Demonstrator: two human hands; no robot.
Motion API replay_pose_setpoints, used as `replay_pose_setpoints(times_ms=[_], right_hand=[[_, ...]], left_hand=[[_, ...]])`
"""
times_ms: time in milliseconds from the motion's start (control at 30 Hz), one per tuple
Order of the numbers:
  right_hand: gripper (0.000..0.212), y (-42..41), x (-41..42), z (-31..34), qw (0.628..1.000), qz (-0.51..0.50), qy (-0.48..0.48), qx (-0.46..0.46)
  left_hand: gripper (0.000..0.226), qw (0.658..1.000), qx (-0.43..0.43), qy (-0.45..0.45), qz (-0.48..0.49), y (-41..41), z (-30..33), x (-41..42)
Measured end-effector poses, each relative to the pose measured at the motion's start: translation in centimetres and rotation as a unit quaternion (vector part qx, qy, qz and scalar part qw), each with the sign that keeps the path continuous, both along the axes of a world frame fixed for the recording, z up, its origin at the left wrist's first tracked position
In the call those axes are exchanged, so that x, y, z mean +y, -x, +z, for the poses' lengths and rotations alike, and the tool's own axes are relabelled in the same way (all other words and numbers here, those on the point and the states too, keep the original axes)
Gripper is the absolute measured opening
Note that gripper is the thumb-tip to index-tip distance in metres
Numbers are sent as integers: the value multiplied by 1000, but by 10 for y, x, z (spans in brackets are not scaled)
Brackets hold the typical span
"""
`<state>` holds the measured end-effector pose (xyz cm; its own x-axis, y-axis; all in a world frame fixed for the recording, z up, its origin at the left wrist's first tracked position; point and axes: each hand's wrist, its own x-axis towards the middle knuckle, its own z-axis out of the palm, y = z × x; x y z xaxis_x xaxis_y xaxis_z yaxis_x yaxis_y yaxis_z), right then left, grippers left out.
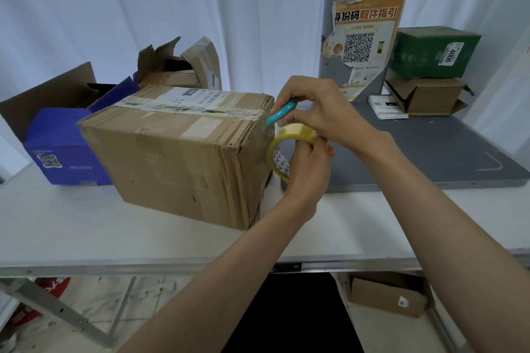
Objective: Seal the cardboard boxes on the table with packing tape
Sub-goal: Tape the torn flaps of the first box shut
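A closed brown cardboard box point(183, 152) sits at the middle of a white table point(86, 232), its long axis running from 8 o'clock toward 2 o'clock, one corner pointing at the table's near edge. Bare tabletop lies open at 6 and 7 o'clock of it. A strip of old tape and a white shipping label run along its top; the label print is too small to read.

At the box's right end, around 3 o'clock, the left hand point(307, 172) curls round a roll of yellowish packing tape point(289, 146), which stands on edge just beside the box wall. The right hand point(312, 112) pinches a small teal cutter point(282, 112), its tip aimed at the box's top right edge, at the tape there.

At 9 o'clock a blue box point(63, 146) with a QR code touches the brown one; open torn boxes point(177, 66) stand at 11 o'clock. At 2 o'clock a grey mat point(430, 152) covers the table, bearing a green box point(436, 51) labelled "4006" stacked on a brown carton point(427, 94). A torn orange poster point(364, 37) with a QR code hangs at 1 o'clock.
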<state>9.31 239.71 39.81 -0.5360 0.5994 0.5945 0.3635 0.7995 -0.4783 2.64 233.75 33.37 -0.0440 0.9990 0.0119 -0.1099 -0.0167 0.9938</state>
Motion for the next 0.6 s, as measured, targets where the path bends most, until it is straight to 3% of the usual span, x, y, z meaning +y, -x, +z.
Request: replay_pose_setpoints(times_ms=[600], right_hand=[[13,-6,13,-2,998,-11,-12,-61]], left_hand=[[11,1000,2,13,11,1,3,-2]])
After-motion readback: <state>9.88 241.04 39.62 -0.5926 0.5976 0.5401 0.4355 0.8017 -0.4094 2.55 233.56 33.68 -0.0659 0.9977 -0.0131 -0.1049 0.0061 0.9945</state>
